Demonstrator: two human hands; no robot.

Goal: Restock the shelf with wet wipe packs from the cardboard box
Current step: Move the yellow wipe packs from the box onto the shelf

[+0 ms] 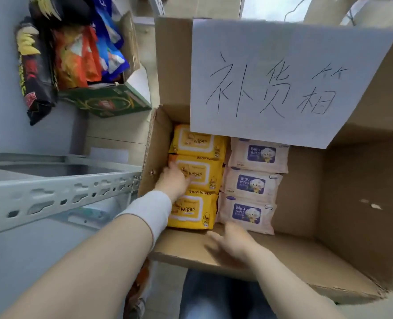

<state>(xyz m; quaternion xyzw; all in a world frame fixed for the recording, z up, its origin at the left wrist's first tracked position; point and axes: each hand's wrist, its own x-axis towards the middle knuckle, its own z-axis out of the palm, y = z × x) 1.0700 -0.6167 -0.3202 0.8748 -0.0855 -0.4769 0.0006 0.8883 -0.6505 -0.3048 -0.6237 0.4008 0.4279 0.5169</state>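
Head view: yellow wipe packs (196, 143) beside pale pink packs (252, 183).

We find the cardboard box (340, 192) open, flaps raised. Along its left wall three yellow wipe packs (200, 173) lie in a row, labels up. Just beside them, toward the box's middle, lie three pale pink packs (250, 183). The metal shelf (52, 194) stands just left of the box.

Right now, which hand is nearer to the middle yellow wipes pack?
Left. The left hand touches the middle yellow wipes pack; the right hand hovers over the near flap of the cardboard box, just short of the nearest pink baby wipes pack.
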